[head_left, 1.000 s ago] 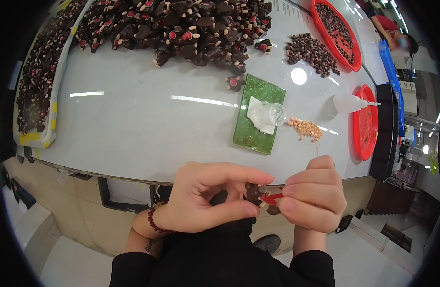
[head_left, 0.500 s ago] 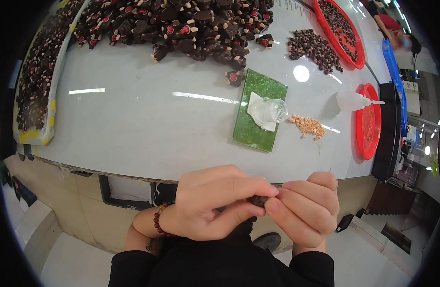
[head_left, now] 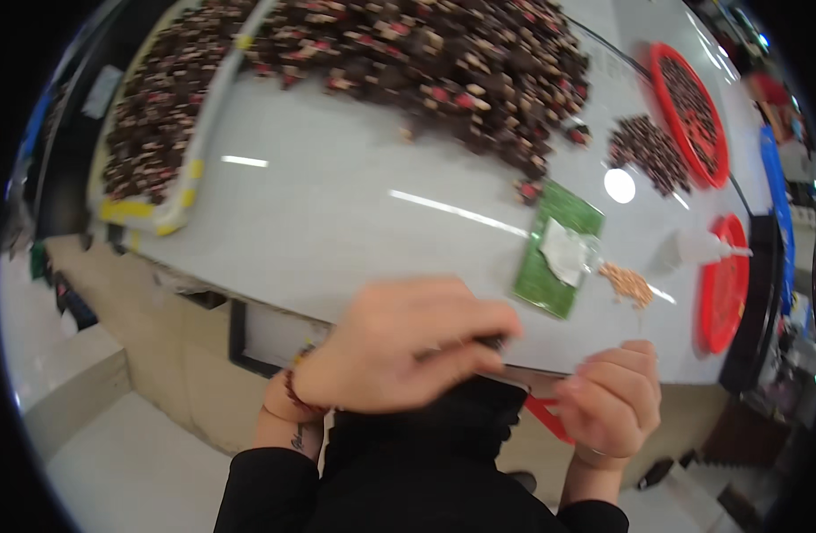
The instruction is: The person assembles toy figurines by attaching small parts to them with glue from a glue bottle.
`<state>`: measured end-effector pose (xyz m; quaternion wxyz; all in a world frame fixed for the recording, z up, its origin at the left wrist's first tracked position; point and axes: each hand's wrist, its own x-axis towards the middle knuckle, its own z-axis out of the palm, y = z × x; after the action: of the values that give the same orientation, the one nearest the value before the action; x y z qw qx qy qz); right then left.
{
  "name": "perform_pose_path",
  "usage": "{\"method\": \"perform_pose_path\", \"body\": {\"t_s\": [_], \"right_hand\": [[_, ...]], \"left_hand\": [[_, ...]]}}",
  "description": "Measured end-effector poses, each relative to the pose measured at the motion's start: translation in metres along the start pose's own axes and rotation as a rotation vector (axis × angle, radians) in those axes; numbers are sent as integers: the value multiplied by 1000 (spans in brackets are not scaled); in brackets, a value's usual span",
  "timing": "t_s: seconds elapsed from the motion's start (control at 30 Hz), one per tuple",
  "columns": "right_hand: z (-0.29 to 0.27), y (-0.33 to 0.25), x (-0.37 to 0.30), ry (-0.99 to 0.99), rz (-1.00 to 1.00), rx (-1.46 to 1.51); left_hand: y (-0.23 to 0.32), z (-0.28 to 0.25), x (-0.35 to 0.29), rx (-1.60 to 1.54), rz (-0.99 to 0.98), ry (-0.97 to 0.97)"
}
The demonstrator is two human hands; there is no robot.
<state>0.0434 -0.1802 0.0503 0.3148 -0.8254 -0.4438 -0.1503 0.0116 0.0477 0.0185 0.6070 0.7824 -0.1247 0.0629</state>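
In my left hand (head_left: 408, 342), a small dark brown piece (head_left: 491, 341) is pinched between thumb and forefinger, just off the table's front edge. Blur hides its exact shape. To the right and apart from it, my right hand (head_left: 614, 400) has its fingers curled in against the thumb; whatever they hold, if anything, does not show. Beyond the hands lies a green slab (head_left: 534, 289) bearing a white cloth or tissue (head_left: 563, 249) and a small clear cup (head_left: 590, 252). Beside it is a little heap of pale tan bits (head_left: 628, 284).
A large pile of dark brown pieces with red and cream parts (head_left: 443, 67) covers the table's far side. At left stands a tray (head_left: 173, 216) of similar pieces. Right are small dark beads (head_left: 648, 151), two red trays (head_left: 717, 173) (head_left: 723, 306) and a white squeeze bottle (head_left: 699, 248).
My hands have parted: the left keeps the dark brown piece, while the right has drawn away to the right. The whole view has swung, shifting the table's things rightward and down.
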Motion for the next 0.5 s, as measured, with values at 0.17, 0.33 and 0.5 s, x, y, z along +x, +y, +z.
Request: {"method": "perform_pose_path", "body": {"t_s": [0.17,0.33,0.5], "right_hand": [[-7,18,-19,70,44,14],[-3,23,-22,99,59,30],[-1,19,-14,106,57,43]], "left_hand": [[-36,-145,4,747,-63,762],[-35,-216,16,1201,-147,862],[-8,-103,43,756,89,353]]}}
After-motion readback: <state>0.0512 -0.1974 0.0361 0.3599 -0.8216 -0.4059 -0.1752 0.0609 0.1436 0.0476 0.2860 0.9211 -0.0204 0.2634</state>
